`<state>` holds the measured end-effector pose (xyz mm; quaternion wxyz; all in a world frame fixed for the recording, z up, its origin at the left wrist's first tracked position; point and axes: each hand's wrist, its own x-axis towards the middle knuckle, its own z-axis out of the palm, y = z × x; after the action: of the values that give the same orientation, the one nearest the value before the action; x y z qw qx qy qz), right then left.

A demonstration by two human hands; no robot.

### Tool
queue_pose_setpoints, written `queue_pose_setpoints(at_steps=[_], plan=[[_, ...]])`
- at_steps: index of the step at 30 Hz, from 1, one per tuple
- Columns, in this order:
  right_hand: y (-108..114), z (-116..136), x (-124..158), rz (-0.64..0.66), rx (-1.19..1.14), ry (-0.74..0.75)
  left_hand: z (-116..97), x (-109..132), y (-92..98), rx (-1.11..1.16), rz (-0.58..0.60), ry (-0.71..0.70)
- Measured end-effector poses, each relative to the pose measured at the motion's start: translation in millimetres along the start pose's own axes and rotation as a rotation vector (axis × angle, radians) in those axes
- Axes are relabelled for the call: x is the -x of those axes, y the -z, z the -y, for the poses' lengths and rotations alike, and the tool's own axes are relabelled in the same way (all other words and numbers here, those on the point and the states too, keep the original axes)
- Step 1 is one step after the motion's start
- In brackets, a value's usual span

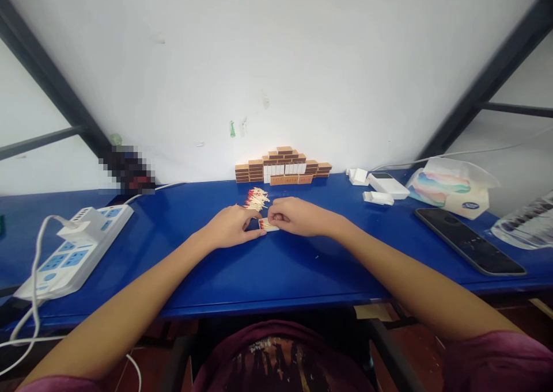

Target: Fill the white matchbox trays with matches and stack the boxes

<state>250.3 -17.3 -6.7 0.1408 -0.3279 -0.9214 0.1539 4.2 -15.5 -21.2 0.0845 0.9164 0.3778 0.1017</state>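
Note:
A small open matchbox tray (266, 225) with red-tipped matches lies on the blue table (276, 265) between my hands. My left hand (231, 227) rests beside it, fingers curled against its left end. My right hand (296, 216) is closed in a pinch over the tray's right side. Just behind them lies a loose pile of matches (256, 198). A stack of brown and white matchboxes (283, 166) stands against the wall.
A white power strip (75, 248) with a plugged charger and cables sits at the left. To the right lie white box pieces (380, 186), a tissue pack (451, 190), a dark phone (469, 240) and a plastic bag (525, 226).

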Motion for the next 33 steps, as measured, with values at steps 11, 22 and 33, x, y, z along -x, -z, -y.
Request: queue_pose_setpoints(at_steps=[11,22,33], plan=[[-6.1,-2.7,-2.8,-0.003,0.025,-0.039,0.9,0.0,-0.7,-0.013,-0.002,-0.01],[-6.4,0.7,-3.1,-0.006,0.083,-0.055,0.6,-0.1,-0.1,-0.012,-0.004,0.0],[-9.1,-0.1,-4.6,-0.04,-0.002,-0.018,0.9,0.1,1.1,-0.021,-0.008,-0.018]])
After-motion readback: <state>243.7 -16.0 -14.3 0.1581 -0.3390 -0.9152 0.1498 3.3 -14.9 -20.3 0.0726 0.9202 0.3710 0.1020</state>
